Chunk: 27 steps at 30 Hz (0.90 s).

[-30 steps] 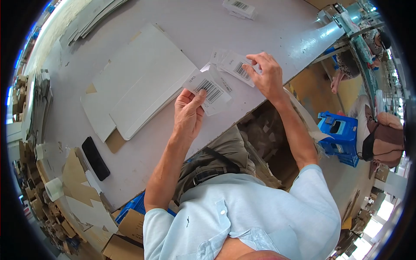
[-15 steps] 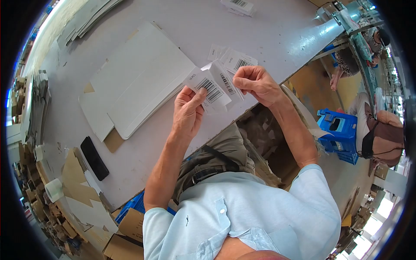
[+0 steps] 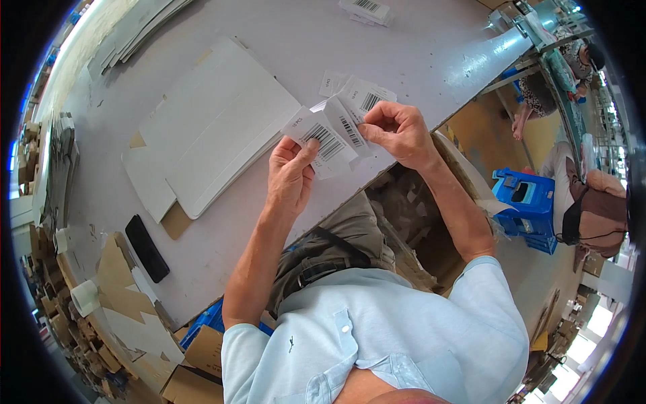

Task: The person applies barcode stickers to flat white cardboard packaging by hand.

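My left hand is closed on a small fanned bunch of white barcode labels, its thumb pressed on the front one, which is printed "10 PCS". Beside it, the thumb and forefinger of my right hand pinch the right edge of another barcode label at the back of the bunch. Just beyond the hands, a few more loose barcode labels lie overlapping on the table. The exact number of labels in my hands is hidden by their overlap.
Flat white cardboard sheets lie left of my hands. A black phone rests near the table's front. More labels are at the back. Blue crates stand on the right, near another person. A tape roll sits at left.
My right hand has turned slightly, its thumb now lying lower and further left against the label edge. The labels in my hands have shifted a little leftward.
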Available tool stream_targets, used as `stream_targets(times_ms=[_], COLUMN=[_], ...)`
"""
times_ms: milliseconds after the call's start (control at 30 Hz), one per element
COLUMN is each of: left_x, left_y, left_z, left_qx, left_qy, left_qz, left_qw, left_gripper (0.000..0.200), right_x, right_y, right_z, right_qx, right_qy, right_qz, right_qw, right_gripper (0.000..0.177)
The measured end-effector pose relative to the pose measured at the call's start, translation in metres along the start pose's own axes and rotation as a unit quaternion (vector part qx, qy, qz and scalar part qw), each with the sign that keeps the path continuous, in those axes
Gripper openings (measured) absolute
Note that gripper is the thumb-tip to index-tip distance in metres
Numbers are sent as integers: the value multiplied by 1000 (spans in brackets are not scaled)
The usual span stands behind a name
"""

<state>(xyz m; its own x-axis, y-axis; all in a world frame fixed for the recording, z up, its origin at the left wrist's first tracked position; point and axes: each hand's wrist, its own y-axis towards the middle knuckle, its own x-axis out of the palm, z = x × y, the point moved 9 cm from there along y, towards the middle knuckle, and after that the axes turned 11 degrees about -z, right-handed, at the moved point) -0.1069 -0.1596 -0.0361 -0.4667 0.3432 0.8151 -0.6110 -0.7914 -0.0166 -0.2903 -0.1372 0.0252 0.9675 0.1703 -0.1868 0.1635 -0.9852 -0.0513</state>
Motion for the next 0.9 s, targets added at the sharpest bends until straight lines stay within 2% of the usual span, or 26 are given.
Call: stream_targets(times_ms=[67,167,233,267,333,367,400,467,500,533,567,600,667,800,867,900], left_x=[0,-5,-5,-6,-6,-6,-4,-8,-9,-7,-6,-6,-5,-7,-7,-6], left_y=[-1,-1,0,0,-1,-1,-1,-1,-1,0,0,-1,-1,0,-1,-1], left_z=[0,-1,2,2,3,3,2,2,4,4,4,3,1,1,0,1], left_qx=[-5,-5,0,2,5,9,9,13,16,15,11,7,0,3,6,6], left_qy=[-3,-6,-5,-3,-8,-11,-11,-8,-9,-10,-12,-12,-10,1,7,7], left_qz=[5,13,16,19,20,22,21,36,39,31,21,22,25,20,19,19], left_qw=[1000,1000,1000,1000,1000,1000,1000,999,999,999,1000,1000,1000,1000,1000,1000], left_gripper=[26,25,25,24,23,23,23,23,23,23,24,24,24,25,26,26], right_x=[-4,-14,-39,-46,-62,-65,-65,-53,-47,-36,-22,-18,8,7,2,2], right_y=[0,3,7,10,16,17,15,10,10,12,13,10,10,12,8,8], right_z=[-3,5,9,15,12,16,18,-11,-15,-11,-7,-11,-5,7,8,10], right_qx=[-9,38,27,29,42,98,97,-32,-34,-33,-28,-25,28,57,44,44], right_qy=[9,37,-52,-52,-201,-288,-288,-465,-465,-310,-143,-142,-52,-84,9,9], right_qz=[19,12,87,87,128,128,129,185,181,112,43,45,-81,-101,-47,-47], right_qw=[1000,999,994,994,970,944,944,865,866,943,988,989,995,990,998,998], right_gripper=[15,15,15,15,18,21,21,23,23,24,25,25,27,24,25,25])
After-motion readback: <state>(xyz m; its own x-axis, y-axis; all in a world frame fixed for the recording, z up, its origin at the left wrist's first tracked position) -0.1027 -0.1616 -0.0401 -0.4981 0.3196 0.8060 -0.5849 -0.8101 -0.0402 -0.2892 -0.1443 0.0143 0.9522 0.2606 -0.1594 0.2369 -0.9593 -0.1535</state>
